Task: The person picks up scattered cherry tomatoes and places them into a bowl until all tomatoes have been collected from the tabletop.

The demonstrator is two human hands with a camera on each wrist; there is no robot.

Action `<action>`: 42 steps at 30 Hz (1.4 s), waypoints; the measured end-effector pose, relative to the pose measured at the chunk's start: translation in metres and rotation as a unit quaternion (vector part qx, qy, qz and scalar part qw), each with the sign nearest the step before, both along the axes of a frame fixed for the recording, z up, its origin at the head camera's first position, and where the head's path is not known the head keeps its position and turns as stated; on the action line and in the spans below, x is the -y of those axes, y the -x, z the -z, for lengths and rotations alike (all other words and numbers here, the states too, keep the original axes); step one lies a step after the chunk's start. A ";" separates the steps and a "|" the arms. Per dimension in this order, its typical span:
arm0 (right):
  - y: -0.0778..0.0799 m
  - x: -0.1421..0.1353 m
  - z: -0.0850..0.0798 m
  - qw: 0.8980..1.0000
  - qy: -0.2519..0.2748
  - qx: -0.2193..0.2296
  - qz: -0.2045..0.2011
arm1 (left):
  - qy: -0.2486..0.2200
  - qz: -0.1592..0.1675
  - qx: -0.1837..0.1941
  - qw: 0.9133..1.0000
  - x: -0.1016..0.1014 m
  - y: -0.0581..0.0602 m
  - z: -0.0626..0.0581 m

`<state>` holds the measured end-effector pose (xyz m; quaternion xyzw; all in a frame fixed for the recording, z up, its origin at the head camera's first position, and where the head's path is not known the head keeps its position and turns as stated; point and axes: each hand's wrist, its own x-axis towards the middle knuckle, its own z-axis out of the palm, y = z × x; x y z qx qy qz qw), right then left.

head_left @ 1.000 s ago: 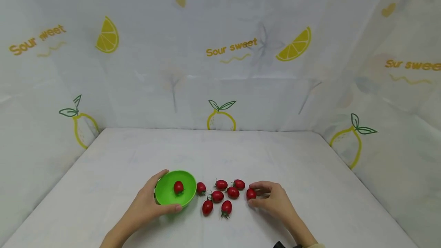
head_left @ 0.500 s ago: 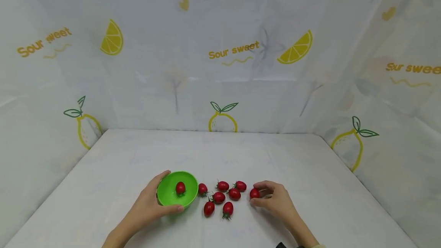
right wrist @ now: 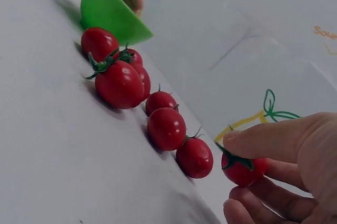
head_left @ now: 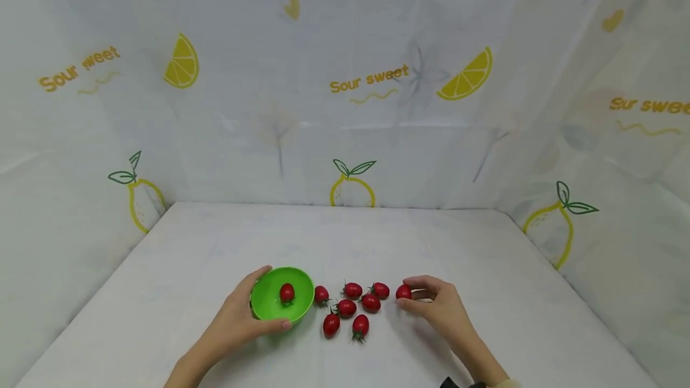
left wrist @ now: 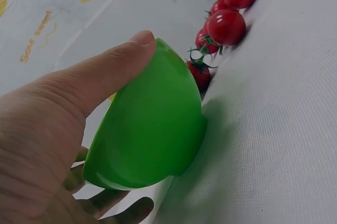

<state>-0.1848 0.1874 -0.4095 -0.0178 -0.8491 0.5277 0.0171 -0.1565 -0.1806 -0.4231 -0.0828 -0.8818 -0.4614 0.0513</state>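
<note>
My left hand (head_left: 237,316) grips a green bowl (left wrist: 152,124) by its side, thumb over the near rim and fingers round the far side. One cherry tomato (head_left: 287,293) lies inside the bowl. My right hand (head_left: 439,304) pinches another cherry tomato (right wrist: 243,167) between thumb and fingers, its green cap showing in the right wrist view. Between the hands several more cherry tomatoes (head_left: 346,308) with green stems lie loosely grouped on the table. The leftmost of these, a cherry tomato (head_left: 321,295), lies right beside the bowl's rim.
The table (head_left: 345,238) has a white cover. Behind it and at both sides hangs a white curtain (head_left: 242,106) printed with lemons and lettering. A dark band (head_left: 450,382) shows near my right wrist at the bottom edge.
The right hand has moved slightly up and away from the group with its cherry tomato. The left hand keeps its grip on the bowl; the whole view has shifted a little.
</note>
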 end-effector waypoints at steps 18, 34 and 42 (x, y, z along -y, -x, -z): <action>0.030 0.055 -0.048 0.971 -0.008 -0.022 -0.238 | 0.005 0.003 -0.012 1.000 -0.002 0.000 -0.001; 0.029 0.112 -0.037 0.961 -0.007 -0.027 -0.276 | 0.009 0.005 -0.006 1.000 0.000 0.000 -0.002; 0.027 0.124 -0.031 0.953 -0.012 -0.042 -0.299 | 0.002 0.009 -0.012 1.000 0.001 -0.001 -0.001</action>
